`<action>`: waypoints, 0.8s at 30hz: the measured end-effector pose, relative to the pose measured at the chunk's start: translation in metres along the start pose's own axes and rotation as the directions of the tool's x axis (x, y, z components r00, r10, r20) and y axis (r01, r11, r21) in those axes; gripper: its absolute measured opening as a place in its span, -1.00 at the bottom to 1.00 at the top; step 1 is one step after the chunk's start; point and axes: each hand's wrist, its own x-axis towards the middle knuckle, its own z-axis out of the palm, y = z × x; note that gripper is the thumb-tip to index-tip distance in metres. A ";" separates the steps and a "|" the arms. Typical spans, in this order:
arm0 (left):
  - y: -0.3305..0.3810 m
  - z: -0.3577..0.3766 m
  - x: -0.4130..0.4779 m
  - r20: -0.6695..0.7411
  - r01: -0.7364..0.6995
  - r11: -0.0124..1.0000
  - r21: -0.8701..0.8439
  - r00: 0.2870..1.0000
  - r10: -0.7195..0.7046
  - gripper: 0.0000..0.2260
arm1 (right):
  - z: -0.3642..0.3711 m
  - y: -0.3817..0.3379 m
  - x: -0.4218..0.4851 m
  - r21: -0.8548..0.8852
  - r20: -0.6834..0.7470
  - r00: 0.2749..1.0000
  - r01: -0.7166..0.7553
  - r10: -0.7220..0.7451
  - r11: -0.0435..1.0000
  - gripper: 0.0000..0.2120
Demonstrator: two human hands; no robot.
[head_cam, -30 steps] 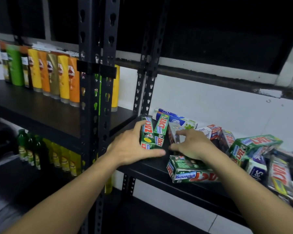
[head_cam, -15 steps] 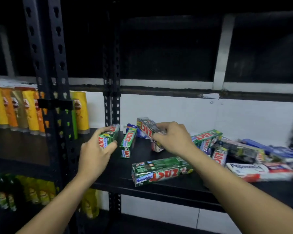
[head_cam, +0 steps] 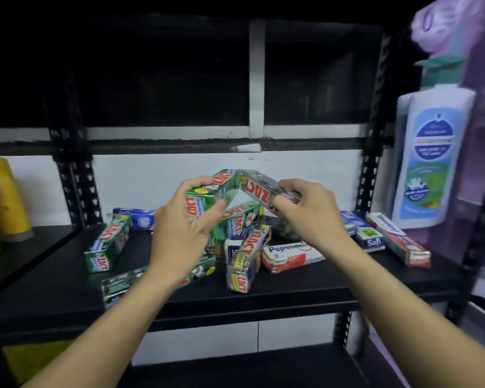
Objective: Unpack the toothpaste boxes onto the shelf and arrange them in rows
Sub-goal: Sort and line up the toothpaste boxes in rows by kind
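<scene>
My left hand is gripping a green Zact toothpaste box, my right hand a darker Zact box, ends touching above the black metal shelf. Loose cardboard boxes are cluttering it underneath; a white bottle is standing right.

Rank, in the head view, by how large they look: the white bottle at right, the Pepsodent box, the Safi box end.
1. White bottle, clearly the largest.
2. Pepsodent box.
3. Safi box, of which mostly the end face shows, so its true length is unsure.
</scene>
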 end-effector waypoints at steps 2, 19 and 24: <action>0.004 0.030 -0.003 0.030 -0.013 1.000 -0.026 0.999 0.013 -0.75 | -0.016 0.024 -0.001 -0.038 -0.034 0.999 -0.041 0.039 0.998 -0.64; -0.009 0.130 -0.010 0.288 0.014 0.904 0.427 0.946 -0.150 -0.30 | -0.011 0.132 0.012 -0.197 0.153 0.978 -0.109 0.140 0.974 -0.43; -0.003 0.116 -0.006 0.307 -0.002 0.888 0.460 0.939 -0.157 -0.29 | -0.011 0.118 0.014 -0.295 0.034 0.999 -0.004 0.015 0.956 -0.50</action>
